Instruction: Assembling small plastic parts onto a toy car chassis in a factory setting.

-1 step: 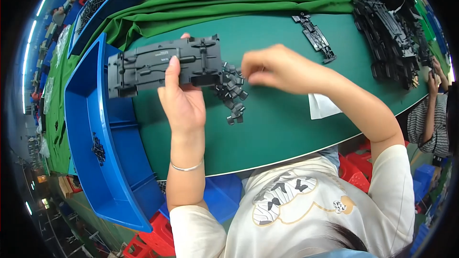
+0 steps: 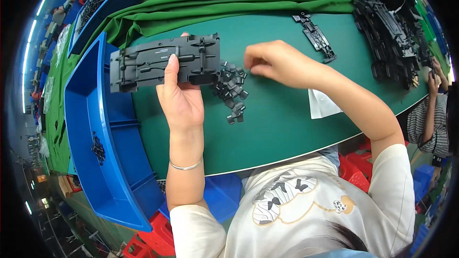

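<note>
While the left hand grips the black panel above the mat's far-left part, the right hand, just right of the clips, pinches its fingertips; anything between them cannot be told. Nothing has shifted between frames.

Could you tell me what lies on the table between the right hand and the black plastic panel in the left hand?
In the head view, a loose pile of small black clips lies between the right hand and the black plastic panel.
</note>
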Tool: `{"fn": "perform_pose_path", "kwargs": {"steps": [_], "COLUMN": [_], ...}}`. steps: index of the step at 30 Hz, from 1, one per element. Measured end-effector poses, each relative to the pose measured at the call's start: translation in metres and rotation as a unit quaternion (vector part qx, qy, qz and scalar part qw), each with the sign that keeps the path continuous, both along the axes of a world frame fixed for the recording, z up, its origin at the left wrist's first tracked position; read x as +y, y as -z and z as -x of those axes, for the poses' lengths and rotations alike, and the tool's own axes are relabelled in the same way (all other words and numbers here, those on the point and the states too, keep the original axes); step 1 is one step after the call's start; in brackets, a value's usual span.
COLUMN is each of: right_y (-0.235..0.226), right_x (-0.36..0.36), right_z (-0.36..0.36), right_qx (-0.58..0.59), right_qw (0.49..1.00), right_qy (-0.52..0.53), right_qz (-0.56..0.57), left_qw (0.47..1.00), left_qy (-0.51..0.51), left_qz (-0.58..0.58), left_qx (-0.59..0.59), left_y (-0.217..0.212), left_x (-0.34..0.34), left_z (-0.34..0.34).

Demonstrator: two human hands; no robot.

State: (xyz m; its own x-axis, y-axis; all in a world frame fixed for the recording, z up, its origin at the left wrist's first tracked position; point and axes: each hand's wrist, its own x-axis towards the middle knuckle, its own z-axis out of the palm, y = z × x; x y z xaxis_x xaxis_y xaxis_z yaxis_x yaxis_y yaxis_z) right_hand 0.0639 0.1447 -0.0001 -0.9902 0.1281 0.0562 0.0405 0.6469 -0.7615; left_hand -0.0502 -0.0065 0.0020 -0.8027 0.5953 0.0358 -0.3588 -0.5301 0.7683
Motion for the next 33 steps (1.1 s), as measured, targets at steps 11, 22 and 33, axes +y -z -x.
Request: {"fn": "perform_pose_path", "kwargs": {"steps": [11, 22, 33], "right_y": [0.015, 0.028, -0.015], "right_x": [-0.009, 0.005, 0.027], "right_z": [0.025, 0.026, -0.12], "right_qx": [-0.065, 0.046, -0.019], "right_qw": [0.993, 0.999, 0.942], "right_qy": [0.035, -0.009, 0.249], "right_qz": [-0.096, -0.007, 0.222], "left_qw": [0.998, 0.99, 0.943], "left_qy": [-0.008, 0.101, 0.298], "left_qz": [0.052, 0.039, 0.13], "left_qx": [-0.017, -0.095, -0.067], "left_y": [0.008, 0.008, 0.004], "left_x": [0.002, 0.001, 0.004], "left_z": [-0.005, -0.009, -0.048]}}
